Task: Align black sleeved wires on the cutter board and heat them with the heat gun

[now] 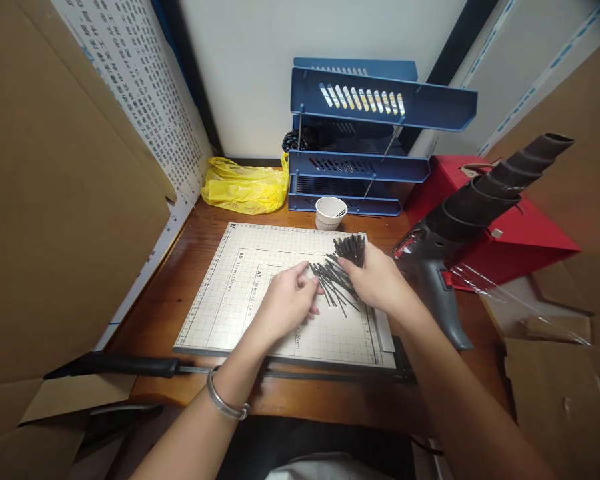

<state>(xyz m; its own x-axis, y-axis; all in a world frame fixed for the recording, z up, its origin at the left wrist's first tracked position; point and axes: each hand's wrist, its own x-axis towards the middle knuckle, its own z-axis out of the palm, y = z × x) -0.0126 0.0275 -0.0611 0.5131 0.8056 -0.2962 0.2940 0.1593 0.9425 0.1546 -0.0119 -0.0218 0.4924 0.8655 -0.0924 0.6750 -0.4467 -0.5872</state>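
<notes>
Several thin black sticks [336, 283] lie loosely fanned over a white gridded cutting board [220, 293]. My right hand [375, 277] is wrapped round a dense bundle of the black sticks [350, 248], near the board's right edge. Just left of the loose sticks, my left hand [290, 293] has its thumb and forefinger pinched at their ends; a silver bracelet is on that wrist. A white paper cup [331, 213] stands behind the board with a few dark sticks in it.
A blue tiered tray [360, 167] and a yellow plastic bag [247, 187] are at the back. To the right are a grey blower [445, 233] and a red box [525, 233]. The cutter's black handle [130, 365] juts out at the front left.
</notes>
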